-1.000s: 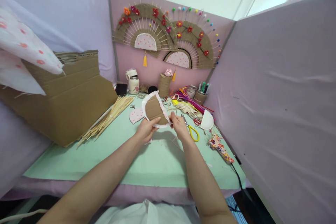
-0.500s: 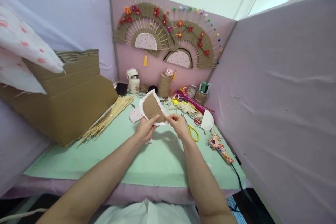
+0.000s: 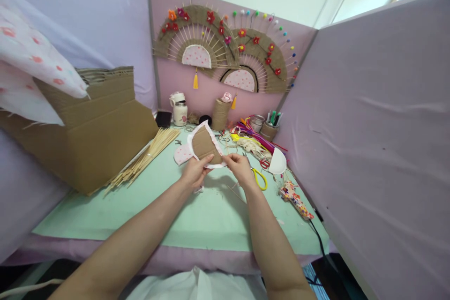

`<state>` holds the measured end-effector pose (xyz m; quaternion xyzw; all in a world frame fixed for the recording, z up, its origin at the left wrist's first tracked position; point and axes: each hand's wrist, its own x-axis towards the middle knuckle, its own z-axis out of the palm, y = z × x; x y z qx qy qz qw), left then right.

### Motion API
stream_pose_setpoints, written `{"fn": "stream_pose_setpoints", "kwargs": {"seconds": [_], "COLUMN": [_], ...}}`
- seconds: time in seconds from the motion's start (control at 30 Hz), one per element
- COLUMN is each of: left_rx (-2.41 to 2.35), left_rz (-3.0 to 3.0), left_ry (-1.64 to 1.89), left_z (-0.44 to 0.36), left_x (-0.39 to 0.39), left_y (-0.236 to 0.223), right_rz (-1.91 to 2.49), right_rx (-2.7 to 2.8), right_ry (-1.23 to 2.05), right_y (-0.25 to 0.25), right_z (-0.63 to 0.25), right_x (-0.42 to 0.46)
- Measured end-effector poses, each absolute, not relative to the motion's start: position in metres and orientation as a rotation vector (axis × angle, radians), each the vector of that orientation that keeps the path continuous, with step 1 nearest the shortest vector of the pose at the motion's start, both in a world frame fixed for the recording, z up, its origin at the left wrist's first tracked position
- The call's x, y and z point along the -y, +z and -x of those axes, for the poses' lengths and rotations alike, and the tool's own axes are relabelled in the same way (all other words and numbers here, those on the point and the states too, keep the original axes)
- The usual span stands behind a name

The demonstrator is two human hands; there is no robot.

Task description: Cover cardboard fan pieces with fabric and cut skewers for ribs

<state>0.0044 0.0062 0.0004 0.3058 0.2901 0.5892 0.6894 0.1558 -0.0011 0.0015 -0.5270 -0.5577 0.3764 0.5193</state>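
A half-round cardboard piece (image 3: 205, 144), its edge wrapped with white fabric, is held tilted above the table by both hands. My left hand (image 3: 196, 171) grips its lower edge, thumb on the brown face and fingers underneath. At the lower right corner, my right hand (image 3: 239, 167) pinches the fabric edge between thumb and fingers. A pink dotted half-round piece (image 3: 183, 154) lies on the table just left of the cardboard, partly covered by it. Yellow-handled scissors (image 3: 260, 179) rest right of my right hand, their blades partly hidden.
A bundle of bamboo sticks (image 3: 147, 157) lies left, before a large cardboard sheet (image 3: 105, 136). On the right are a white half-round piece (image 3: 278, 161) and a glue gun (image 3: 296, 200) with a cord. A white bottle (image 3: 180, 111) and a pen holder (image 3: 269, 130) stand at the back.
Almost nothing differs. Both hands keep the same hold on the cardboard piece, and the view has shifted very slightly.
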Motion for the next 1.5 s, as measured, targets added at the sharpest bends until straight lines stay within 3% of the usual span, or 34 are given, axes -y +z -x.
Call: {"fn": "stream_pose_setpoints", "kwargs": {"seconds": [0.7, 1.5], "left_rx": [-0.640, -0.788], "left_rz": [-0.826, -1.004], "left_ry": [1.205, 0.998], "left_z": [-0.008, -0.012], "left_x": [0.003, 0.007], "left_y": [0.000, -0.008], "right_rz": [1.217, 1.213], "right_rx": [1.317, 1.141], "right_ry": [0.684, 0.774], "right_y": [0.001, 0.002], "right_z": [-0.149, -0.155], "right_x": [0.002, -0.002]}}
